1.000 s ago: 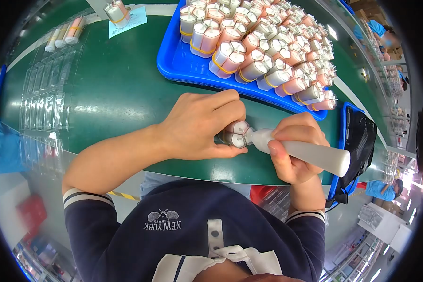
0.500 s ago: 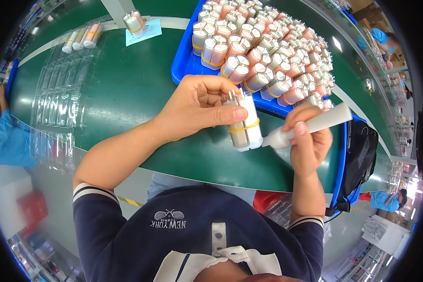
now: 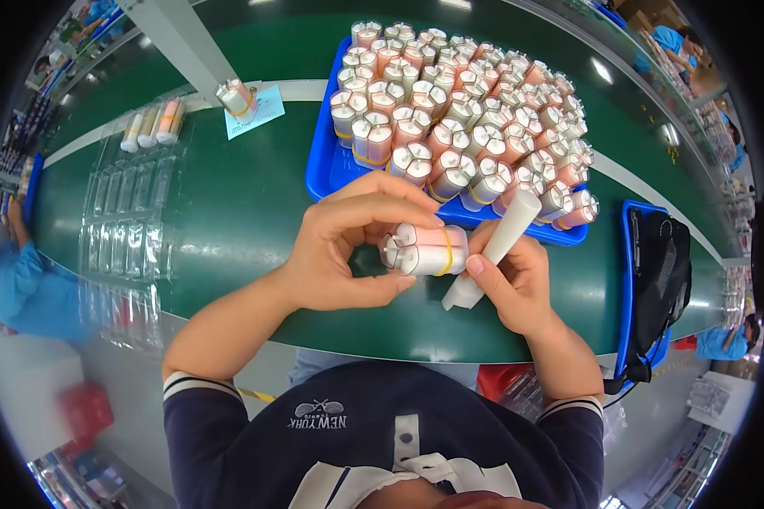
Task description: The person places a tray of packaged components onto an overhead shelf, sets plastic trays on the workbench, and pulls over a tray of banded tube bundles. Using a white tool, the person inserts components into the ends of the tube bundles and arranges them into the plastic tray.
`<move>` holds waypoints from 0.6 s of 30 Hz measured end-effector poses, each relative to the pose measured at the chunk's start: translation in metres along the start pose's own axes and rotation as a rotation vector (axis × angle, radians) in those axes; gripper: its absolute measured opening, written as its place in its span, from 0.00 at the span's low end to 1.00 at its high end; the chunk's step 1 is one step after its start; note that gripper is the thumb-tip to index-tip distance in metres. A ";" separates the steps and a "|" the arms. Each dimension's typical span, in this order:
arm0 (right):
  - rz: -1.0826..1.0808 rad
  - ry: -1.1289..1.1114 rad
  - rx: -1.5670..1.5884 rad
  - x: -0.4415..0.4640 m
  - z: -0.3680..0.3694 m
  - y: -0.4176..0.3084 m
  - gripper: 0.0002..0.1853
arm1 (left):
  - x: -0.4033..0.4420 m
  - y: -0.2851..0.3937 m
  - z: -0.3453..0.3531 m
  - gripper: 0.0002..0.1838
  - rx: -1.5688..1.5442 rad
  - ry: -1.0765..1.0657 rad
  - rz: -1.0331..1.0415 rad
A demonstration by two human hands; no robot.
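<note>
My left hand (image 3: 344, 246) is closed around a bundle of clear cylinders (image 3: 424, 249) with white and pink contents, its thumb and fingers at the left end. The bundle lies tilted on its side in mid-air, with small pegs at its left end and a yellow rubber band around it. My right hand (image 3: 514, 276) grips a white tapered tube (image 3: 509, 233), which slants with its narrower end down and to the left. The right fingertips are beside the bundle's right end; whether they touch it I cannot tell.
A blue tray (image 3: 321, 165) full of similar banded bundles stands behind my hands on the green table (image 3: 238, 195). At left lies a clear plastic tray (image 3: 127, 191) with several cylinders. One bundle (image 3: 235, 97) stands on a light-blue card (image 3: 267, 106). A black bag (image 3: 658, 280) is at right.
The bundle has turned from nearly upright to sideways, now showing pink and white cylinders. My right hand has moved left toward it, and the white tube has become steeper.
</note>
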State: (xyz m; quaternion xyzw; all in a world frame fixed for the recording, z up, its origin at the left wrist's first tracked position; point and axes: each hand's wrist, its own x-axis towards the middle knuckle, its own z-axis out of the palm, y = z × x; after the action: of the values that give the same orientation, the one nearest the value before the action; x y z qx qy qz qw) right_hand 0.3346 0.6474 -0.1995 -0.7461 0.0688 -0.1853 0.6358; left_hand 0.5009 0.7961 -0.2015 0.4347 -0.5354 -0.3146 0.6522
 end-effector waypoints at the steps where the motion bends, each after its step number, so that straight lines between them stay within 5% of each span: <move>1: -0.044 0.015 -0.054 0.000 -0.001 0.000 0.05 | 0.000 0.000 0.000 0.24 0.024 0.013 0.012; 6: -0.246 0.026 -0.247 0.005 -0.006 0.001 0.06 | 0.002 -0.003 -0.009 0.18 0.075 -0.051 0.062; 18: -0.246 0.004 -0.390 0.004 -0.002 0.000 0.08 | 0.001 -0.005 0.002 0.24 -0.110 0.093 0.036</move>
State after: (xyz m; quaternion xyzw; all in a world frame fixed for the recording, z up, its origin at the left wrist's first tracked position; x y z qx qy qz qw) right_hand 0.3375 0.6445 -0.1990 -0.8573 0.0130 -0.2460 0.4521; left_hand 0.4995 0.7926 -0.2052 0.4024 -0.4943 -0.3111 0.7049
